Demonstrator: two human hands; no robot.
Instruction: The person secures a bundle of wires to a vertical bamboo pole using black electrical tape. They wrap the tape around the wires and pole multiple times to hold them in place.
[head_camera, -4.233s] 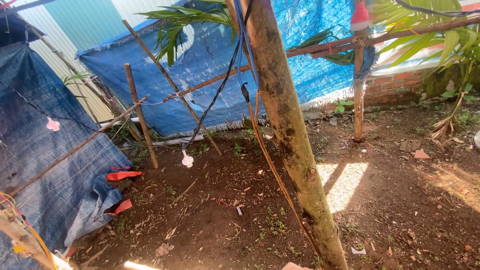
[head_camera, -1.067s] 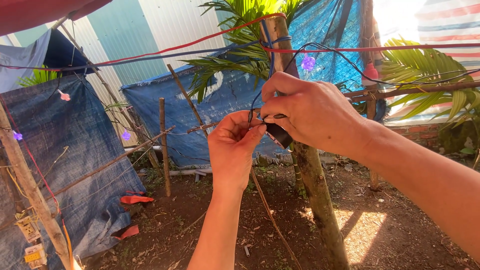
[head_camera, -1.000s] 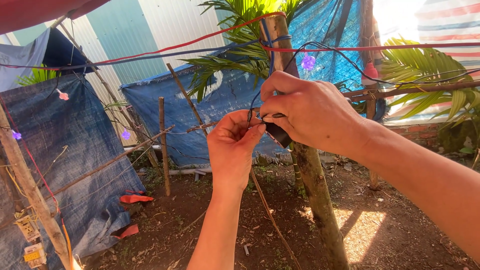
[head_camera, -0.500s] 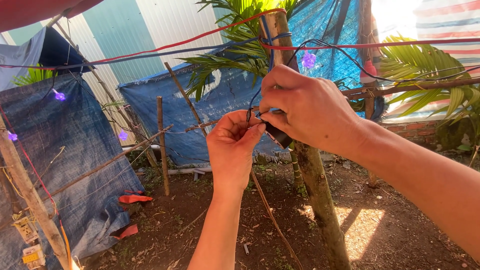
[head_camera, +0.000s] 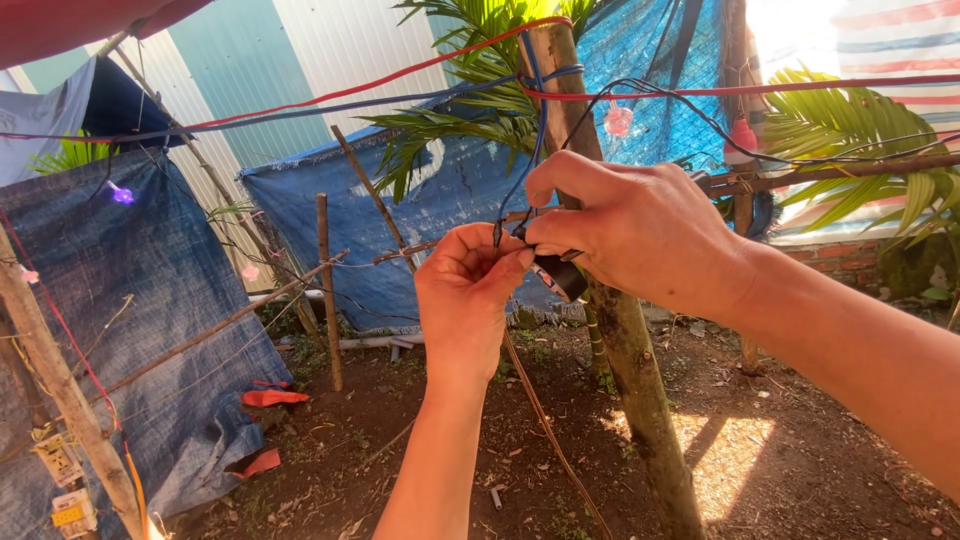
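both hands (head_camera: 560, 255) pinch a dark wire (head_camera: 520, 160) beside the wooden post (head_camera: 625, 330).

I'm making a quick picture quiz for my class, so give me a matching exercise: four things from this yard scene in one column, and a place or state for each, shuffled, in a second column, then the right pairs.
Things:
1. small black plastic block
2. glowing purple bulb
3. tall bare wooden post
4. flat orange scrap

Places or states:
A. lying on the dirt by the blue tarp
B. lit, hanging on a wire at the far left
C. pinched under the right hand, next to the left hand
D. standing just behind both hands, wires tied round its top

Pairs: 1-C, 2-B, 3-D, 4-A
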